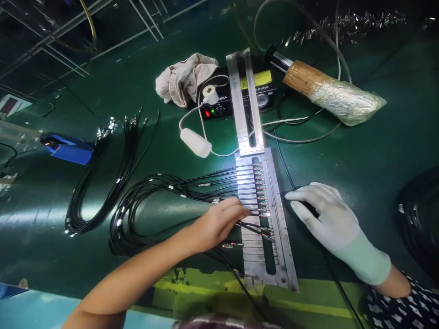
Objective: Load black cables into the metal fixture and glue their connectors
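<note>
A slotted metal fixture point(286, 256) lies on the green table, with several black cables point(219, 175) laid side by side across its grooves. Their stripped ends with small coloured wires point(259, 187) line up over the slot. My bare left hand point(222, 221) is at the fixture's left edge, fingertips pinched on a black cable whose end reaches the slot; the thumb is mostly hidden. Right of the fixture, my right hand point(324, 219), in a white glove, rests palm down with its thumb and forefinger slightly apart. A black cable point(339, 283) passes beneath it.
Behind stand a black control box point(219, 111), a second metal plate point(259, 114), a cloth point(187, 77), a white plug-like device point(195, 142) and a wrapped wooden handle point(308, 82). Cable bundles point(77, 201) and a blue object point(73, 150) lie left; coiled cable point(420, 219) sits right.
</note>
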`<control>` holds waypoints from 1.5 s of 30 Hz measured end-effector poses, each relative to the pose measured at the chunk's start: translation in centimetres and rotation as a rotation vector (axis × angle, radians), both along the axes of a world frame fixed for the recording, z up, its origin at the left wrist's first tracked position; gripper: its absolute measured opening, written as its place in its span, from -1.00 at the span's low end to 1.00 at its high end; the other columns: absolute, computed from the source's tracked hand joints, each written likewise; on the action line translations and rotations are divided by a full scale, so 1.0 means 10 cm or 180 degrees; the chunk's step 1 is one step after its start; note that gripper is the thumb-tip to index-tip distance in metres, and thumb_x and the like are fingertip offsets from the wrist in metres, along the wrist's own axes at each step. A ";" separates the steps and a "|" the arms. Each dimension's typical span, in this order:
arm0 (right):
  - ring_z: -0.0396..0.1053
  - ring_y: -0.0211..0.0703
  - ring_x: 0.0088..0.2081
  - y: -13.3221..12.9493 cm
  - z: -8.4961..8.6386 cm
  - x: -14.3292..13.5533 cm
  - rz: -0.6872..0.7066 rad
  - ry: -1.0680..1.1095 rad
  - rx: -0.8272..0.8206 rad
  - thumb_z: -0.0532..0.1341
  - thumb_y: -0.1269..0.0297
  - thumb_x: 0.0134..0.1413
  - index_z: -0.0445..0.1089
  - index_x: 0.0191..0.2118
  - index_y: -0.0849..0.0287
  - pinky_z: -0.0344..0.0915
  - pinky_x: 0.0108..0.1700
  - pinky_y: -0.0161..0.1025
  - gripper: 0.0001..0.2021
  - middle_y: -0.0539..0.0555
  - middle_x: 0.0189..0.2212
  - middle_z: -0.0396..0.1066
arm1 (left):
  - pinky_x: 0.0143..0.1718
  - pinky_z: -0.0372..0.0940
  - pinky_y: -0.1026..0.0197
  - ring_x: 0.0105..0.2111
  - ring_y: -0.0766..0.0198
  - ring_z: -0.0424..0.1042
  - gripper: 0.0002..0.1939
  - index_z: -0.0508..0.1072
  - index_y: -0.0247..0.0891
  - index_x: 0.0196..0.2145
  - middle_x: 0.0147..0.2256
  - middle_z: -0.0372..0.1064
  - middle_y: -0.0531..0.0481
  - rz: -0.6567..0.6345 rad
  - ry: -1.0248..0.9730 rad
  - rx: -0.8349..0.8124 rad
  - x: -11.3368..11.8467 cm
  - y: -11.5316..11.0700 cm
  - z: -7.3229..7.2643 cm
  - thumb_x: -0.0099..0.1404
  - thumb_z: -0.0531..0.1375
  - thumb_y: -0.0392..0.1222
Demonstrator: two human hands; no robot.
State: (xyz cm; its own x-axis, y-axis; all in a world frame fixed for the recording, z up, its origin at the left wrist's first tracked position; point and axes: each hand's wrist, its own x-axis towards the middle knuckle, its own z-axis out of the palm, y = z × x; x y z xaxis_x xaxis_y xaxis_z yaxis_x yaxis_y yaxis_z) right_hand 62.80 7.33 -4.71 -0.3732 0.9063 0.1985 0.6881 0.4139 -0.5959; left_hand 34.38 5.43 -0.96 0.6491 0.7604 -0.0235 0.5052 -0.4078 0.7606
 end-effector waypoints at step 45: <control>0.39 0.01 -0.15 0.00 0.00 -0.01 0.0035 0.0048 -0.0047 0.07 0.21 0.33 0.46 -0.18 0.02 0.22 0.08 0.07 -0.79 0.02 -0.25 0.48 | -0.18 0.30 0.23 -0.22 0.25 0.35 -0.81 0.36 -0.30 -0.08 -0.24 0.35 -0.13 0.0182 -0.0087 0.0151 0.05 -0.06 -0.09 0.46 -0.01 -0.34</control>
